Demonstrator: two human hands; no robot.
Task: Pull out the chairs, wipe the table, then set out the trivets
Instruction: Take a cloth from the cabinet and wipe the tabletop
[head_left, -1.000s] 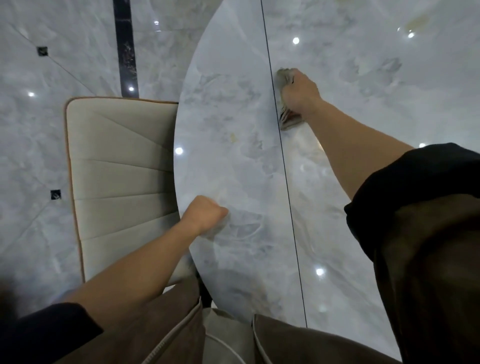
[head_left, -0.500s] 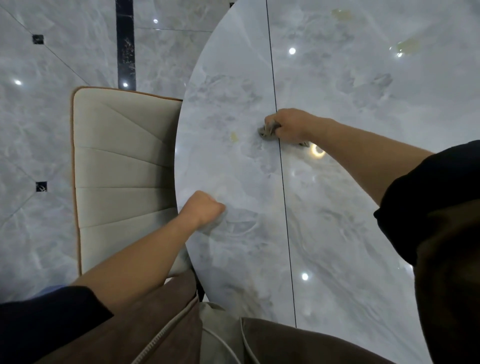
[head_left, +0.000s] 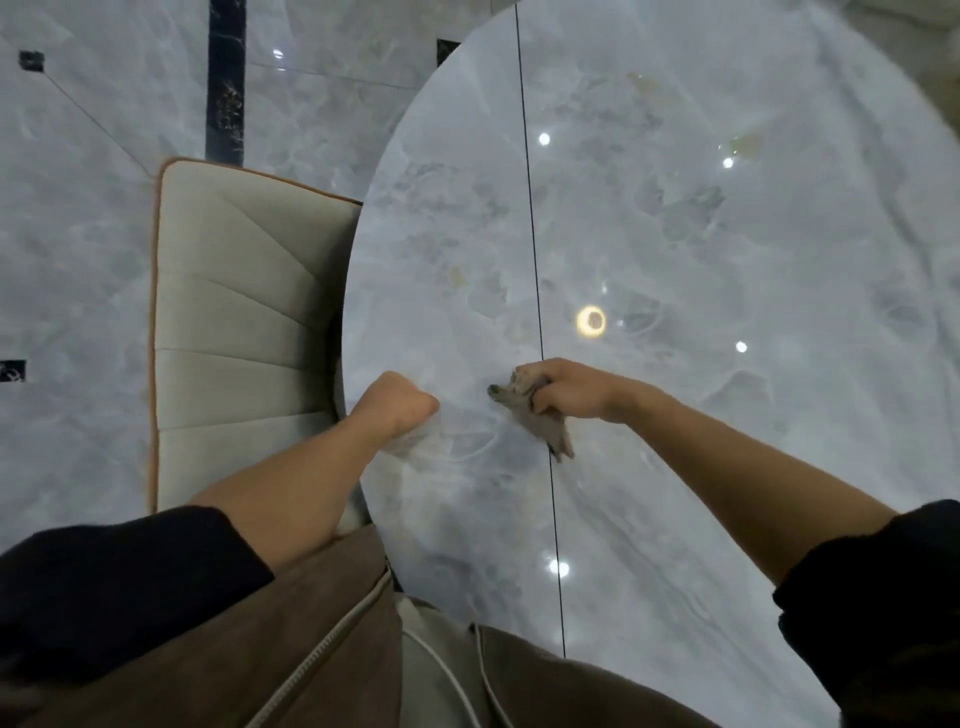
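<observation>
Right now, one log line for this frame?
step: wiping table | right hand: gripping cloth at seam | left hand: fist on table edge | chair: beside table | trivets: none visible

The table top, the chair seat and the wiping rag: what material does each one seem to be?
Table top: polished marble or marble-look slab, judging by grey veining and sharp light reflections. Chair seat: cream padded upholstery, perhaps faux leather, with stitched seams and orange edge piping. Rag: soft grey-brown cloth, crumpled in the right hand.

Table (head_left: 701, 249) top bare beyond both hands; chair (head_left: 234, 322) tucked against left rim, blocking that side.
</observation>
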